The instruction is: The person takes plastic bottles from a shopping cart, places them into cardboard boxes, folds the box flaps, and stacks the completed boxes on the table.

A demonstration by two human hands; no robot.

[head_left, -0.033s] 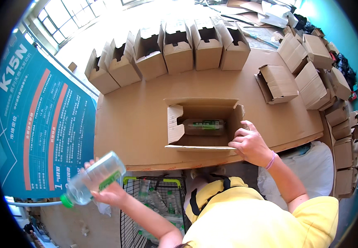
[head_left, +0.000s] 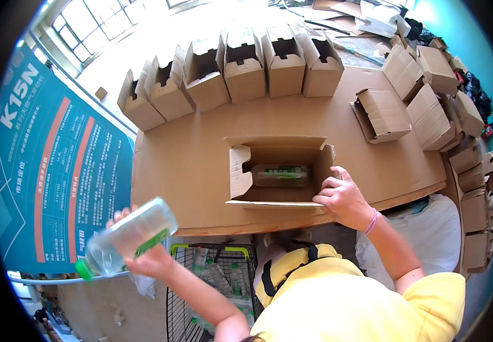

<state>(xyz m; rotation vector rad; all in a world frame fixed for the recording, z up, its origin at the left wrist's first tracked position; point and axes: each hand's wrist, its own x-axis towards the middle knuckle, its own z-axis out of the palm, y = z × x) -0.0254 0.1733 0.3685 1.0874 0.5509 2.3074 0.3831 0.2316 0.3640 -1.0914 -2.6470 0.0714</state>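
Observation:
My left hand [head_left: 149,261] is wrapped round a clear plastic bottle [head_left: 124,242] with a green cap and green label, held left of the table with its cap end toward the lower left. An open cardboard box [head_left: 238,171] stands near the table's front edge. Inside it, another clear bottle [head_left: 280,175] with a green label lies on its side. My right hand [head_left: 343,196] grips the box's front right corner, thumb and fingers closed on the cardboard.
Several open boxes [head_left: 245,80] line the table's far edge. One box [head_left: 386,117] lies on the right, beside a pile of boxes [head_left: 429,117]. A black wire basket [head_left: 169,302] of bottles stands below the table's front edge. A blue banner [head_left: 58,171] stands at left.
My left hand has lifted the bottle slightly. My right hand stays on the box corner, and the box has barely shifted.

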